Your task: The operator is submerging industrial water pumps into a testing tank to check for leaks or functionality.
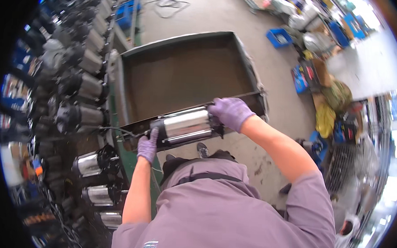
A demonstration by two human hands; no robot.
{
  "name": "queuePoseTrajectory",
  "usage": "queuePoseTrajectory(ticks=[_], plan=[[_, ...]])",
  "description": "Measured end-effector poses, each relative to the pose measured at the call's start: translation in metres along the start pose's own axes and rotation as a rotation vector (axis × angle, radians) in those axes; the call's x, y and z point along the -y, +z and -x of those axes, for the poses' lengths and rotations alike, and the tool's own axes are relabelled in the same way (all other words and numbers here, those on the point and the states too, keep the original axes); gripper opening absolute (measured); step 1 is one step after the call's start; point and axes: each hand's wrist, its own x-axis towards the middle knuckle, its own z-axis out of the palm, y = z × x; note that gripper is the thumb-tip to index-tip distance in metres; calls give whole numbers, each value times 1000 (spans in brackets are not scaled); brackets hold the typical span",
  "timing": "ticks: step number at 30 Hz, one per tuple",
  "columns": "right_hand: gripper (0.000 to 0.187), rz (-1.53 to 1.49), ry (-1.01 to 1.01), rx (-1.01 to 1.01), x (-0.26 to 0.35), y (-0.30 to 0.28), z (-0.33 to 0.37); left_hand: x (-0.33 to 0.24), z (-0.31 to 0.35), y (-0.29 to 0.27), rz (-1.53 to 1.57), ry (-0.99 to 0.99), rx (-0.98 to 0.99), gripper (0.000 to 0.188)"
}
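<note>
Between my gloved hands lies a shiny metal motor [187, 124] with black end caps, lengthwise left to right at the near edge of a large tank [118, 83]. My left hand [147, 147], in a purple glove, is closed at its left black end, near a shaft and a cable. My right hand [231, 112], also in a purple glove, grips the right black end from above, its fingertips partly hidden. Brownish liquid [187, 77] seems to fill the tank behind the motor.
Similar motors [89, 163] stand in rows on my left, more of them further up that side. A blue bin [279, 38] sits on the floor at the far right. Bags and boxes [325, 116] crowd the right side. A loose cable [168, 5] lies on the floor beyond the tank.
</note>
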Motion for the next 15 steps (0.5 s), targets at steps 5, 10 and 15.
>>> queuePoseTrajectory(ticks=[5,10,15], plan=[[23,-42,183,77,12,-1,-2,-6,0,-4,-8,19,-24,90],[31,-414,298,-315,-11,37,24,-5,-7,-7,-66,46,4,95],[38,-228,1035,-909,-100,159,94,2,-16,-15,-159,20,66,99]])
